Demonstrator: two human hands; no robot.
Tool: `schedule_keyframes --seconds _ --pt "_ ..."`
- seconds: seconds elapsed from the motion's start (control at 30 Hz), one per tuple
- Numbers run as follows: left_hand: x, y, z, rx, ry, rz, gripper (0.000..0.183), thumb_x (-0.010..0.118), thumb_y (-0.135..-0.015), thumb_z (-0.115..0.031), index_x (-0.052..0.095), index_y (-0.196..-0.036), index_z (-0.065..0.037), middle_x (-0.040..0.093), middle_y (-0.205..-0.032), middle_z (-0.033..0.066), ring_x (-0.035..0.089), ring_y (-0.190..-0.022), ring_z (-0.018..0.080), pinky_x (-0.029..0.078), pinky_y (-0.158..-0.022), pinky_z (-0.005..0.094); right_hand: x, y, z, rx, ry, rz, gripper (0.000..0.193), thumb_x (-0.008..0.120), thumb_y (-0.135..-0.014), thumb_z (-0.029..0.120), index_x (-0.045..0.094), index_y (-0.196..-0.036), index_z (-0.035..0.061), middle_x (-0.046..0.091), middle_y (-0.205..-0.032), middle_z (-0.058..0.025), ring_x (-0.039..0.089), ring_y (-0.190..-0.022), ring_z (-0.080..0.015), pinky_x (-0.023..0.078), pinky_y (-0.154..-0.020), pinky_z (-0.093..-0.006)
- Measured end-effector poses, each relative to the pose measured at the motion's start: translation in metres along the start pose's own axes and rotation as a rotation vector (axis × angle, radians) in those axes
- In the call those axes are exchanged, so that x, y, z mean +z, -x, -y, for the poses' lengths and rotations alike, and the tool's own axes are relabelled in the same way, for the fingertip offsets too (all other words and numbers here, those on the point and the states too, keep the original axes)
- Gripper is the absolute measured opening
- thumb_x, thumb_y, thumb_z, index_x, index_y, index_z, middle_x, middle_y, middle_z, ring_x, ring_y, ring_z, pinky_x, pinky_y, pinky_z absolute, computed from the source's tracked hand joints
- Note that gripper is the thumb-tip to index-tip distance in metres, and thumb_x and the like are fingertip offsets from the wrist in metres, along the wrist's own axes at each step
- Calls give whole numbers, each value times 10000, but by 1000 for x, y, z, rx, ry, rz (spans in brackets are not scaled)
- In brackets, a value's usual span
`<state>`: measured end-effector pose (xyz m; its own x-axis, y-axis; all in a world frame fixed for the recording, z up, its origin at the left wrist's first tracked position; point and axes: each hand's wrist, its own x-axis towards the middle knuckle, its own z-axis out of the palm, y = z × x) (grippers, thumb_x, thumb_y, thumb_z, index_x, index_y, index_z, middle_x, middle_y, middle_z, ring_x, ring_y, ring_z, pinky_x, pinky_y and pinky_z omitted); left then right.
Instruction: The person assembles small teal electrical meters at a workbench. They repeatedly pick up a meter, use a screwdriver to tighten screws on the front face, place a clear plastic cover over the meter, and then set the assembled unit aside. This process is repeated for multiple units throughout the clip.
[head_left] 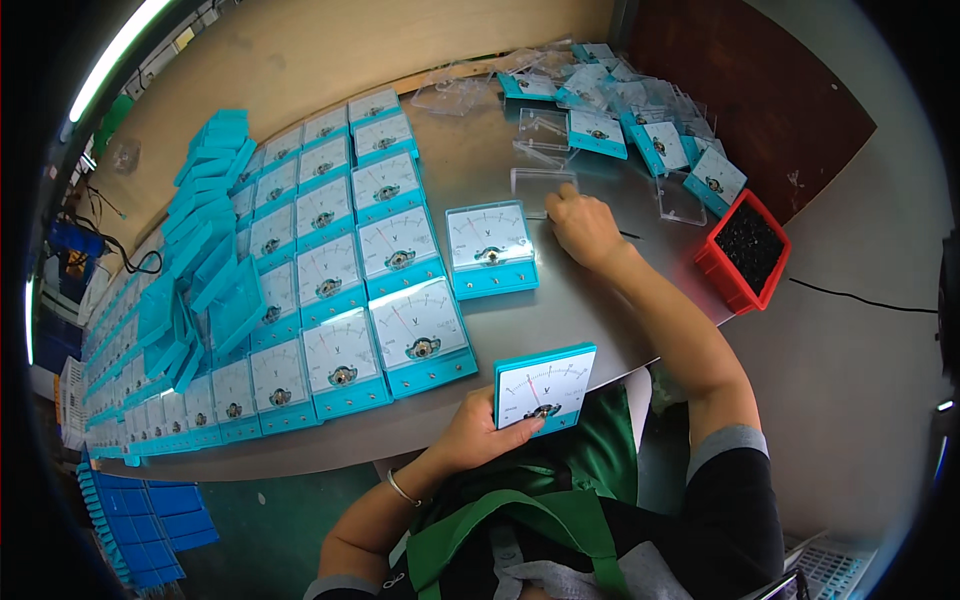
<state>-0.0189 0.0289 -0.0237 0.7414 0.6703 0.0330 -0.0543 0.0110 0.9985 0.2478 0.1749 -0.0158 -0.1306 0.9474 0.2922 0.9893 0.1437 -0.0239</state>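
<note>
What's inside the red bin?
Inside the red bin: a heap of small dark pieces, too small to identify. They cover its floor, so anything underneath can't be seen.

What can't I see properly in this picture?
In the head view:
Left hand: some fingers are hidden behind the held meter.
Right hand: its own fingers hide whether it holds anything.
Black bits in the red box: too small to name.
Standing meters: some partly covered by blue shells.
</note>
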Motion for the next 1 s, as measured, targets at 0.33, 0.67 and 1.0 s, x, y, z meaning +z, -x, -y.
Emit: schedule_keyframes --seconds 0.33,0.67,1.0 --pt "14 6 -7 288 -395 119 336 667 -777 -41 588 -1102 -25 569 -1189 117 615 -955 299 501 -808 351 -98 165 24 580 -1188 221 167 608 -863 89 609 -856 -78 636 -713 -102 637 -570 -131 444 -438 -233" --pt "37 -39 -21 117 -507 212 514 649 -781 -68 493 -1268 -20 122 -1526 197 236 -1382 357 301 -1077 414 -128 155 -131 599 37 -123 152 674 -746 146 662 -859 45 663 -860 -145 645 -802 -311 496 -702 -407" --pt "37 -12 -15 68 -549 257 570 642 -790 -81 443 -1322 -35 77 -1538 178 173 -1404 343 260 -1102 411 -113 150 -170 634 -142 30 158 663 -701 80 681 -853 41 667 -859 -135 645 -810 -318 502 -737 -401"
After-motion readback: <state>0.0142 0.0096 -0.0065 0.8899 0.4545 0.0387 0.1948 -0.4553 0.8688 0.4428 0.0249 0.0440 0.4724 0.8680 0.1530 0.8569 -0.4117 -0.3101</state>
